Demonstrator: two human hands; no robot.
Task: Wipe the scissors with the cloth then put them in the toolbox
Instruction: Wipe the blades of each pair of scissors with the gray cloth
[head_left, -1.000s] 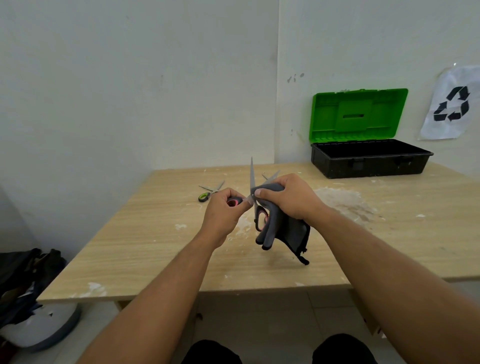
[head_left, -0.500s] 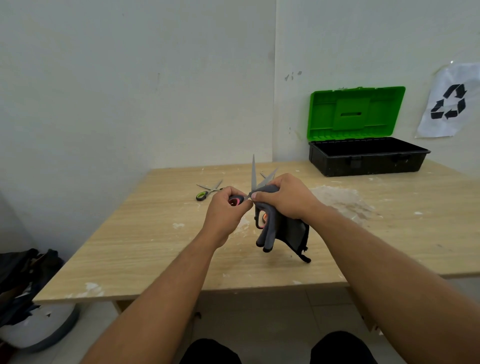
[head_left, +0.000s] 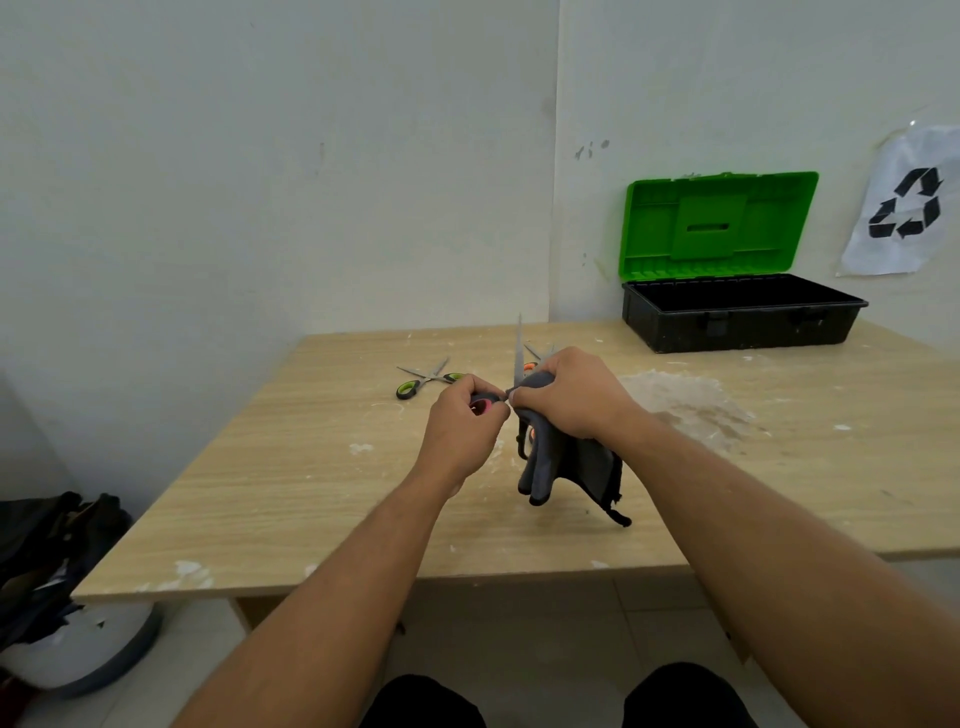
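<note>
both hands (head_left: 519, 410) hold scissors (head_left: 518, 353) mid-table, toolbox (head_left: 737, 325) well apart

Two pale walls (head_left: 260, 182) met in a corner behind a light wooden table (head_left: 270, 483), its top smeared with white patches. A sheet with a black recycling sign (head_left: 904, 208) hung on the right wall. Pale tiles covered the floor (head_left: 519, 623), and dark bundled stuff (head_left: 47, 561) lay at the left.
</note>
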